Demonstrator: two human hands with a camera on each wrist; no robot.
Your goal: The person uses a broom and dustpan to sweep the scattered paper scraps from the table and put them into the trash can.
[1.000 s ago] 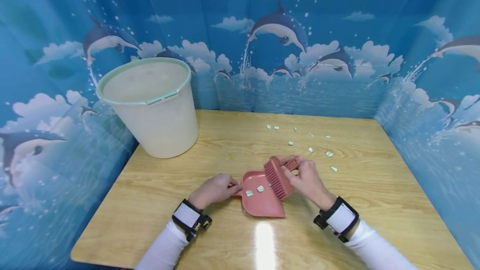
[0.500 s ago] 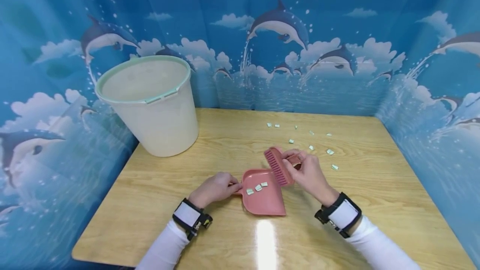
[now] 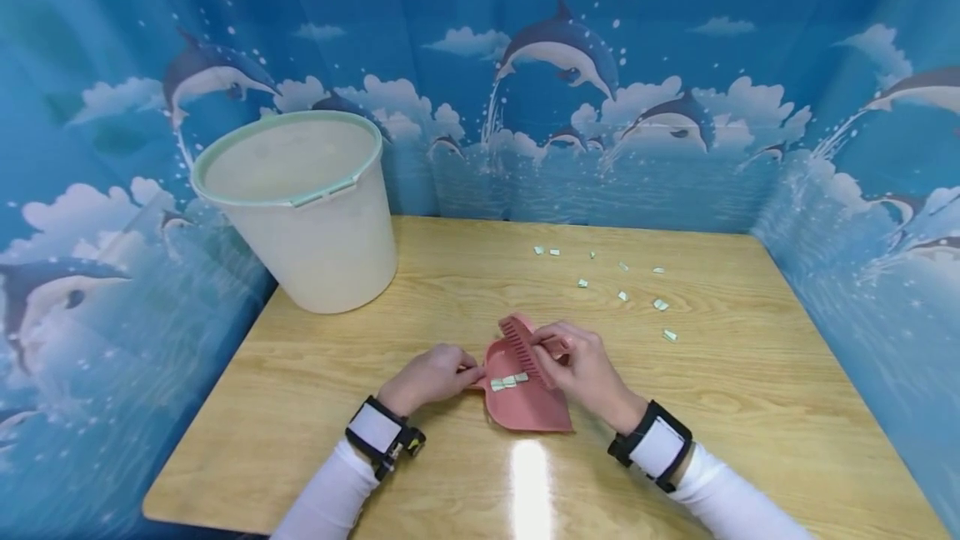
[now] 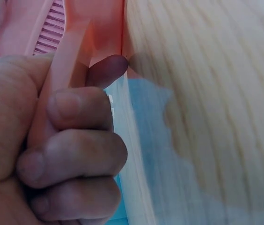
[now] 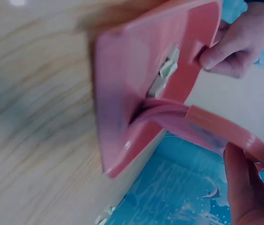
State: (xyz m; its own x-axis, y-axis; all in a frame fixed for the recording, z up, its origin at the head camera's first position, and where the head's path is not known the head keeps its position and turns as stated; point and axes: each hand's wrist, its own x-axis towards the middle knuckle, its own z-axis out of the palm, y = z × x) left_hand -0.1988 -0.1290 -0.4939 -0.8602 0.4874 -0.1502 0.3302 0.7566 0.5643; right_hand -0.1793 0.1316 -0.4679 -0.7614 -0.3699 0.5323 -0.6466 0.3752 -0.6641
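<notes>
A pink dustpan (image 3: 525,413) lies on the wooden table, with my left hand (image 3: 427,379) gripping its handle. In the left wrist view, the fingers (image 4: 73,152) curl round that handle (image 4: 64,79). My right hand (image 3: 588,369) holds a pink hand brush (image 3: 523,344) over the pan. In the right wrist view the brush's bristles (image 5: 160,115) bend against the pan's floor. Several pale green paper scraps (image 3: 510,382) lie in a row inside the pan, close to the bristles, toward the handle side.
More pale scraps (image 3: 660,305) are scattered over the back right of the table (image 3: 750,407). At the back left stands a tall white bucket (image 3: 322,240) with a green rim. A blue dolphin-print curtain (image 3: 480,165) surrounds the table's back and sides.
The brush first lifted off the pan toward the back right, then came left and down into it. The scraps inside have bunched toward the handle. My left hand has kept still.
</notes>
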